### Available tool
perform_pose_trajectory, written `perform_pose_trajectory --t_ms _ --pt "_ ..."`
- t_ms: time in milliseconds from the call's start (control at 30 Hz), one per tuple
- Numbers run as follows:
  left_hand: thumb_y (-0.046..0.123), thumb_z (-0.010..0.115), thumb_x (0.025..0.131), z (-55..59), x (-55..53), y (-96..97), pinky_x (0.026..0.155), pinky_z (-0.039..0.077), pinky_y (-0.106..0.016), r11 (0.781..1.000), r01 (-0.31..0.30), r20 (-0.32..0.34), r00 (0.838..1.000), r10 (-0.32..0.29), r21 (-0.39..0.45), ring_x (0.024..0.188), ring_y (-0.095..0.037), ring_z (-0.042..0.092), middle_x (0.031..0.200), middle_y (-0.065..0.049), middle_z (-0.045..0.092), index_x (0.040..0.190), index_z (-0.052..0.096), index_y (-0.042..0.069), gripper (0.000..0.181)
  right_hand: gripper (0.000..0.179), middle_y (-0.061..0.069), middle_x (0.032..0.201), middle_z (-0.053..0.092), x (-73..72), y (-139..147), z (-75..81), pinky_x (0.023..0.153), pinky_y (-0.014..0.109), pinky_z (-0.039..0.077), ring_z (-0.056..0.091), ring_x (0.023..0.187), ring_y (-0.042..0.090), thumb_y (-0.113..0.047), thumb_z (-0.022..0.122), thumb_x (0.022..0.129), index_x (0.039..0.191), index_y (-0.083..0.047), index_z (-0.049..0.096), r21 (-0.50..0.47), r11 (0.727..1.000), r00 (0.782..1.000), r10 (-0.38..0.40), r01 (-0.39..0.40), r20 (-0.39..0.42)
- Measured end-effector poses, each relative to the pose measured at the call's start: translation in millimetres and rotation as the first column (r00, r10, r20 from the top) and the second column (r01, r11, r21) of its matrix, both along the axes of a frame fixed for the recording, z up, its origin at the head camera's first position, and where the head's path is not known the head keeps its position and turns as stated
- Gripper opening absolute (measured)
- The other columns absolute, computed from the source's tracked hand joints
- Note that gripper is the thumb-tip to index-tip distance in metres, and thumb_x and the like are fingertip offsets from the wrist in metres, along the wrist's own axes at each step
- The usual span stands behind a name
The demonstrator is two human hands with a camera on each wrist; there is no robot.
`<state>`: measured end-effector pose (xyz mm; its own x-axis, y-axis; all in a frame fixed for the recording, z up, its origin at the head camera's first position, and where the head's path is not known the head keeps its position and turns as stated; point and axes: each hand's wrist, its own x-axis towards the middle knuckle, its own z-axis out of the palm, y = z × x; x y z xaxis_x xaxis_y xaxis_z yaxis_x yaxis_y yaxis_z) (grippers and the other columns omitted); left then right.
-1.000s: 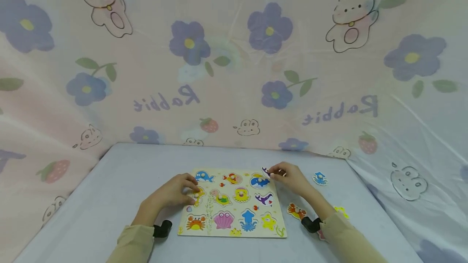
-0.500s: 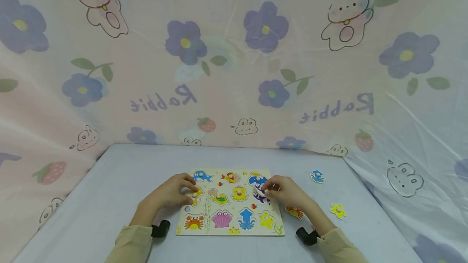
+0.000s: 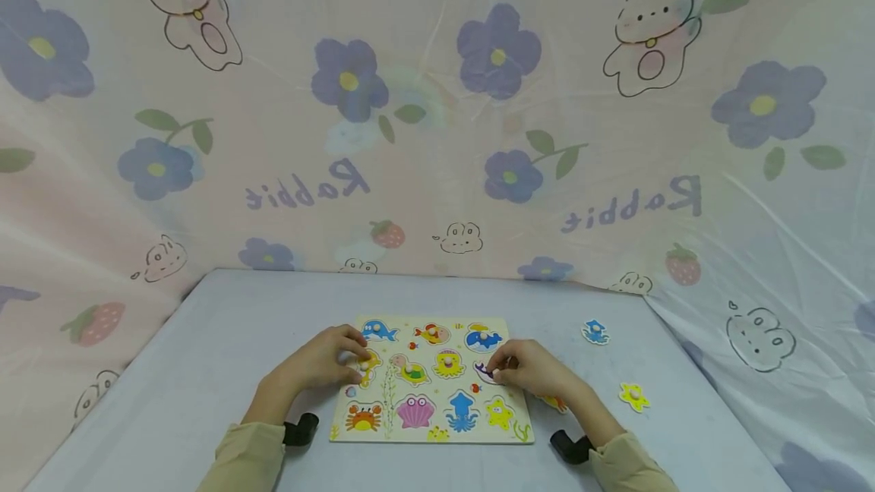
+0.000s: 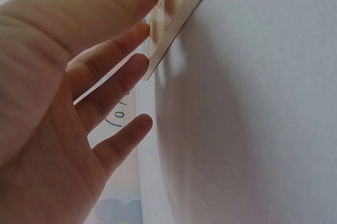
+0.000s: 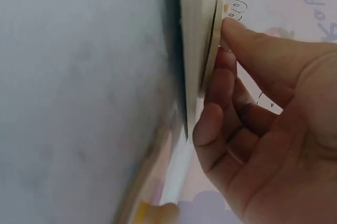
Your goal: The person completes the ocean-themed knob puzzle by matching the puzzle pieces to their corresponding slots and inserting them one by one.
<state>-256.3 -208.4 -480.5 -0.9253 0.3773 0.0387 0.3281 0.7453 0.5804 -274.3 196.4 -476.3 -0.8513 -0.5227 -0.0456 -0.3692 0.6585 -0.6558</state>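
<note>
Behind the left fingers, at the sleeve cuff, a black device is fitted to the wrist. The left hand is set over the left border of the puzzle board, fingers lightly bent and spread; a gap separates thumb and index finger. A yellow seahorse sits at this gap; whether the fingers touch it cannot be told. Beyond the left fingertips is a blue whale; on their near side is a crab picture. To the right of the left fingers, a turtle is followed by a yellow octopus, with a red fish beyond and a pink shell picture and squid picture nearer the person. The right hand is at the board's right border, thumb and fingers closed in a pinch on a purple piece, held close against the board face; full seating cannot be confirmed. Beyond the right fingertips is a dark blue whale; on their near side is a star picture. Right of the right fingers, on the table, lie a partly hidden crab piece, a blue squid piece and a yellow star piece.
</note>
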Motion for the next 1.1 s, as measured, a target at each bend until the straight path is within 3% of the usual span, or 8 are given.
perform_pose_trajectory --t_ms 400,667,867,1100 --pt "0.017 0.092 0.078 0.7 -0.5 1.6 0.116 0.038 -0.062 1.0 -0.005 0.009 1.0 0.005 -0.004 0.132 -0.036 0.052 0.125 0.001 0.064 0.106 0.082 0.019 0.029 0.008 -0.008 0.091 0.069 3.2 -1.2 0.8 0.068 0.024 0.047 0.056 0.08 0.015 -0.011 0.076 0.095 0.1 -0.016 0.078 0.015 1.0 1.0 -0.009 0.009 -0.005" --pt "0.017 0.091 0.08 1.3 -0.5 -1.4 0.114 0.039 -0.062 1.0 0.012 -0.009 1.0 -0.012 -0.006 0.13 -0.037 0.053 0.127 -0.001 0.064 0.107 0.082 0.017 0.029 0.008 -0.008 0.094 0.07 3.4 1.6 10.1 0.074 0.025 0.051 0.06 0.084 0.013 -0.016 0.074 0.098 0.105 -0.017 0.077 0.036 0.999 1.0 -0.014 0.014 -0.004" --pt "0.018 0.092 0.079 2.1 -0.4 -3.0 0.114 0.039 -0.063 1.0 0.004 -0.008 1.0 -0.004 0.002 0.131 -0.038 0.053 0.127 -0.002 0.064 0.108 0.082 0.016 0.03 0.013 -0.006 0.101 0.071 3.9 6.7 17.1 0.072 0.027 0.052 0.06 0.088 0.017 -0.019 0.072 0.1 0.111 -0.014 0.076 0.023 1.0 1.0 -0.005 0.005 -0.019" --pt "0.017 0.091 0.08 1.7 -0.8 -2.9 0.113 0.04 -0.064 0.999 0.044 -0.017 0.999 -0.043 0.013 0.129 -0.038 0.054 0.126 -0.003 0.065 0.108 0.082 0.015 0.03 0.018 -0.003 0.104 0.071 10.0 27.3 23.4 0.067 0.025 0.054 0.061 0.09 0.018 -0.022 0.07 0.101 0.114 -0.01 0.075 -0.009 0.997 0.993 -0.083 0.082 -0.08"
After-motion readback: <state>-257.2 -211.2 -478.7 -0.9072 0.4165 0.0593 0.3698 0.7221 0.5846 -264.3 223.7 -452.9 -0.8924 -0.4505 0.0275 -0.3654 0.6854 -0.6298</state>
